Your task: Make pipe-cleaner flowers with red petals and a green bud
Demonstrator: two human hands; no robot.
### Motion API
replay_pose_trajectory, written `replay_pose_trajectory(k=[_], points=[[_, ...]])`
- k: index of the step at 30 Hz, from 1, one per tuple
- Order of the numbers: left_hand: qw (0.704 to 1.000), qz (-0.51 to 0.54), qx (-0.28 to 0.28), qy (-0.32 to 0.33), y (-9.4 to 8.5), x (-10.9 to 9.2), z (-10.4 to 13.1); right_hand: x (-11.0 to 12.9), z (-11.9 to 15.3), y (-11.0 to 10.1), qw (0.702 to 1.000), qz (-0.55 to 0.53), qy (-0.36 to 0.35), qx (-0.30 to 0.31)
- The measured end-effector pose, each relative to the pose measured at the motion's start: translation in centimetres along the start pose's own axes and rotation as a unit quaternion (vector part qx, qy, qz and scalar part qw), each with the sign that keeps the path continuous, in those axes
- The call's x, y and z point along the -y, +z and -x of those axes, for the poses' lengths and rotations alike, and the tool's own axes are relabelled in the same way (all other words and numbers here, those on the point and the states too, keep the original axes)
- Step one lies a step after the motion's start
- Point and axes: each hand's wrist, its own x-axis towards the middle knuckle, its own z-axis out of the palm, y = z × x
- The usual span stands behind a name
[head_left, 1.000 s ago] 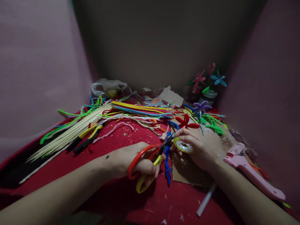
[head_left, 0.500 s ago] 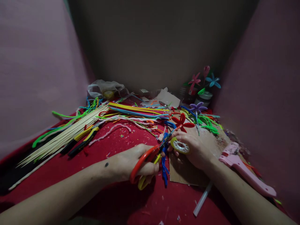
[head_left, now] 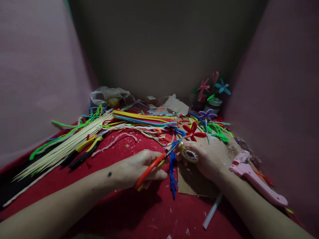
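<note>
1. The left hand [head_left: 147,169] grips a pair of scissors [head_left: 155,163] by the red and yellow handles, its fingers curled round them; the blades point up and right, towards the other hand's fingertips.
2. The right hand [head_left: 205,157] is closed on a tape roll [head_left: 190,160] with a pale, perforated core. A red flower [head_left: 193,131] of looped petals shows just beyond its fingers; whether they pinch its stem I cannot tell.
3. Blue pipe cleaners [head_left: 172,172] hang or lie below the blades, between the two hands; which, I cannot tell.
4. Under the right hand is a piece of cardboard [head_left: 190,182] on the red-covered bench [head_left: 154,212]. A translucent rod [head_left: 211,212] slants out from beneath the right forearm, and a pink glue gun [head_left: 261,184] lies to its right.
5. Beyond the hands, a bundle of coloured pipe cleaners [head_left: 147,118] stretches across the bench. Left of it are yellow-and-black pliers [head_left: 94,144], beside a fan of thin wooden sticks [head_left: 64,149].
6. At the back right, a purple flower [head_left: 208,114] sits near a lidded jar [head_left: 214,103], with a blue flower [head_left: 223,87] above.
7. White paper [head_left: 176,105] and a plastic bag [head_left: 109,93] lie along the rear.
</note>
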Motion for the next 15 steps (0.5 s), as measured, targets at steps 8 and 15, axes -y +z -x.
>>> replay_pose_trajectory(k=[8,15], points=[[0.999,-0.015,0.035,-0.02,-2.1,1.5,0.4,0.1,-0.1,-0.3,0.998,-0.012,-0.023,-0.051],[0.994,-0.041,0.097,-0.038,-2.5,0.9,1.6,-0.3,-0.3,-0.2,0.997,-0.031,-0.032,-0.07]])
